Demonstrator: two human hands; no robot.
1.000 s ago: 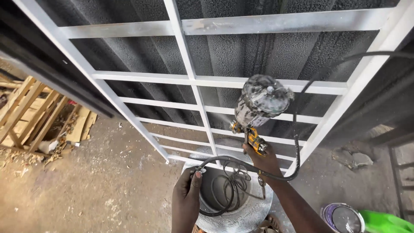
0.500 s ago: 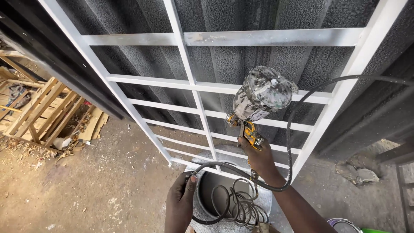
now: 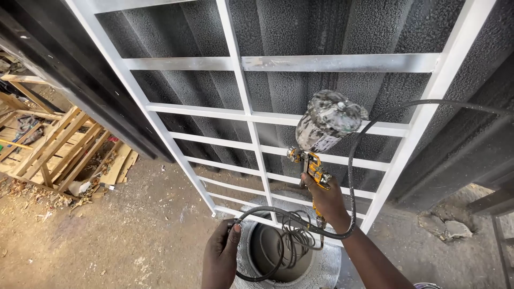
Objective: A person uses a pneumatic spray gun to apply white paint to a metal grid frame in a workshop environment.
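Head view: right hand [image 3: 327, 202] clamped around yellow-handled spray gun [image 3: 316, 140], held up before white metal grille [image 3: 251, 128]. Left hand [image 3: 220, 256] grips rim of paint-spattered bucket [image 3: 326, 266] below; black air hose [image 3: 375, 123] loops over it.

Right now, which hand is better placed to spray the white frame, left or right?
Right, most likely. The right hand already grips the yellow spray gun by its handle, with the nozzle facing the white frame. The left hand rests on the rim of the paint-spattered bucket, by the black hose.
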